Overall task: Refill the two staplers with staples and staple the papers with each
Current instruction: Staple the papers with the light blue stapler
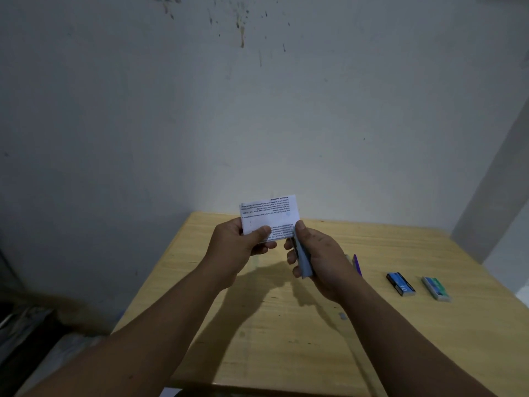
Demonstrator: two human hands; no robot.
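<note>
My left hand (239, 244) holds small folded printed papers (269, 214) upright above the wooden table (257, 339), pinching their lower left corner. My right hand (317, 256) grips a grey-blue stapler (304, 260), whose front end meets the papers' lower right edge under my thumb. A purple stapler (357, 265) lies on the table just right of my right hand, partly hidden by it. Further right lie a dark blue staple box (400, 283) and a green-blue staple box (436, 288).
A stained pale wall stands right behind the table's far edge. The table's left edge drops off to a dark floor with some clutter (31, 333) at lower left. A small grey scrap (342, 316) lies on the tabletop near my right forearm.
</note>
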